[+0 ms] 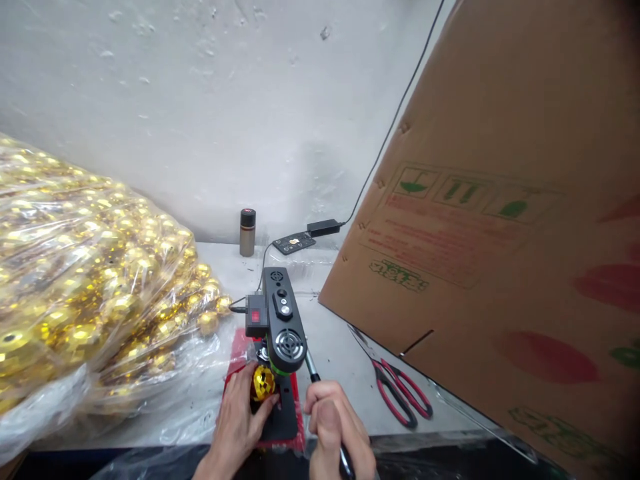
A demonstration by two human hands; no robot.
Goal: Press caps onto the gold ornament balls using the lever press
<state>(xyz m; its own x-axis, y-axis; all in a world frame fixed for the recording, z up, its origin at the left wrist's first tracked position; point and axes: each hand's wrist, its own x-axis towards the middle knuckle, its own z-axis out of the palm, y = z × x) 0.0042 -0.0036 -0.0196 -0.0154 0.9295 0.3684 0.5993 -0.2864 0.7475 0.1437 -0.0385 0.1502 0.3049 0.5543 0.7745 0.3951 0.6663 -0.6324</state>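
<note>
A small black bench press (283,320) stands near the table's front edge on a red sheet (301,430). My left hand (237,413) is closed around a shiny gold faceted ball (263,383), thumb on one side and fingers on the other, over the press's black base (286,420). The ball sits below the rounded front end of the press head. My right hand (337,430) is wrapped in a fist round the black-gripped lever (311,367) on the press's right side. A small box with a red display (257,315) is attached at the press's left.
A clear plastic bag of gold balls (100,280) fills the left. A large cardboard box (475,200) leans in from the right, with red-handled scissors (397,393) beside it. Behind the press are a dark-capped bottle (247,233), a phone-like black slab (294,243) and a power adapter (323,228).
</note>
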